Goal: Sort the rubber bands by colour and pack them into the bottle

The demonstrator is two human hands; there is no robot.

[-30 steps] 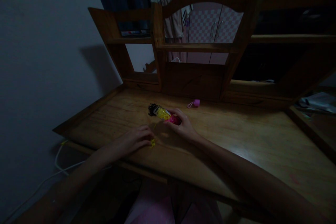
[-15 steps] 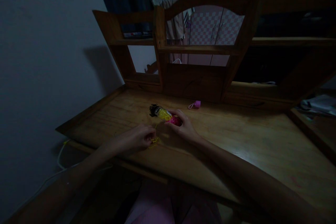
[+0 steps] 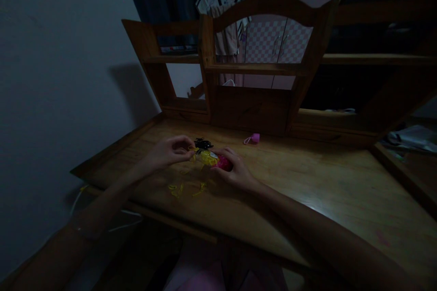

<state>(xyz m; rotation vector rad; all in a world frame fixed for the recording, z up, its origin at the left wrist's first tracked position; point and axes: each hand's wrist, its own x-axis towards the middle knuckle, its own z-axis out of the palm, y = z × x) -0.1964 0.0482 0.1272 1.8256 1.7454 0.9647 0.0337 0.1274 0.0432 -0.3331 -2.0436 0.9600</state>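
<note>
A small clear bottle [image 3: 209, 158] lies slanted over the desk, with yellow pieces toward its left end and pink ones toward its right. My right hand [image 3: 238, 170] is closed around the pink end. Thin yellow bands [image 3: 192, 148], which look like rubber bands, are pinched in the fingertips of my left hand [image 3: 172, 151] beside the bottle's left end. Right behind them is a clump of black bands [image 3: 204, 143]; whether it touches the bottle I cannot tell. Several loose yellow bands [image 3: 200, 188] lie on the desk nearer me.
A pink cap with a loop [image 3: 255, 138] rests farther back on the wooden desk [image 3: 307, 173]. Wooden shelving [image 3: 252, 104] rises along the rear edge. A wall [image 3: 68, 77] stands to the left, and a white cable [image 3: 129, 218] hangs by the front left edge.
My left hand has lifted from the desk and moved forward to the bottle's left end, with yellow bands in its fingers. Yellow bands now lie scattered on the desk. The black clump has shifted.
</note>
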